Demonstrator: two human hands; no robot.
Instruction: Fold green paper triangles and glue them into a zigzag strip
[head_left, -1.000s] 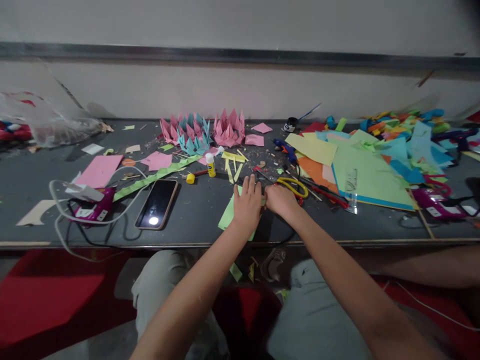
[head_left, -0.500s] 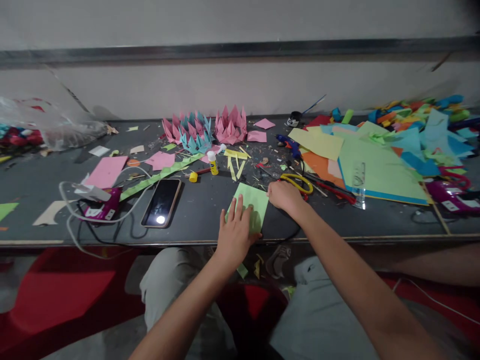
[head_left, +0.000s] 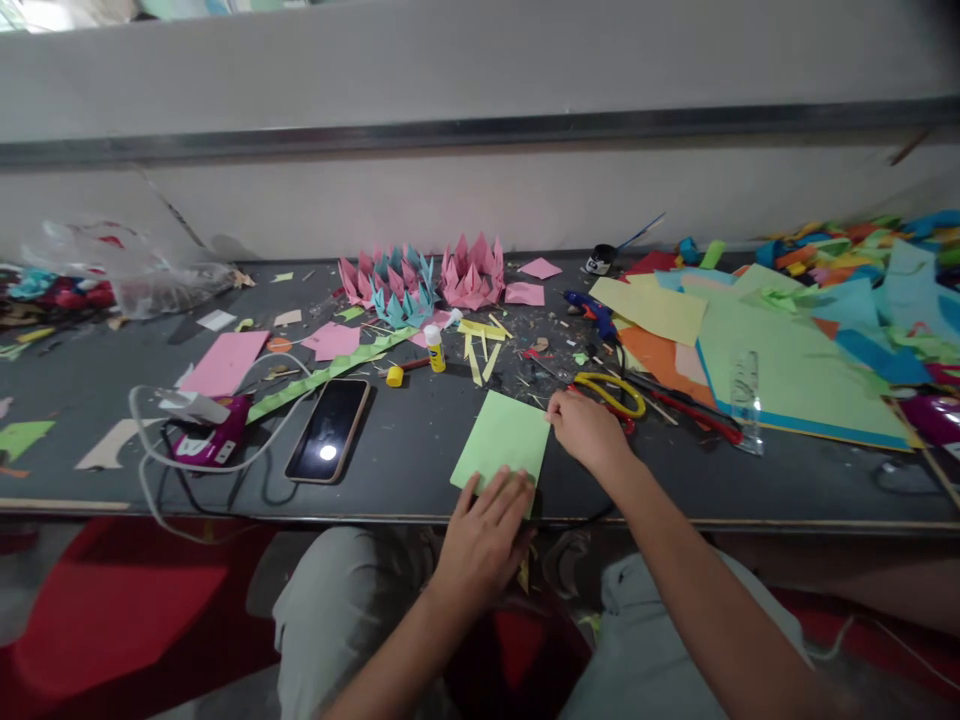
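A light green sheet of paper (head_left: 499, 440) lies on the dark table, close to its front edge. Across the paper's lower part my left hand (head_left: 491, 515) rests flat, fingers stretched out. My right hand (head_left: 589, 428) is closed at the paper's upper right corner, thumb and finger pinching the edge; the fingertips are partly hidden. Just behind my right hand are the yellow handles of scissors (head_left: 626, 383). A glue stick (head_left: 436, 352) stands uncapped beyond the paper, with its yellow cap (head_left: 394, 376) to the left.
A phone (head_left: 328, 430) lies left of the paper beside a purple power strip (head_left: 214, 440) and white cable. Pink and blue folded-paper flowers (head_left: 472, 275) stand at the back. A blue glue gun (head_left: 592, 312), coloured sheets (head_left: 795, 360) and a heap of paper pieces lie to the right.
My left hand has slid down from the paper's middle to its lower edge, uncovering more of the sheet. My right hand stays at the upper right corner. The camera view has tilted up slightly.
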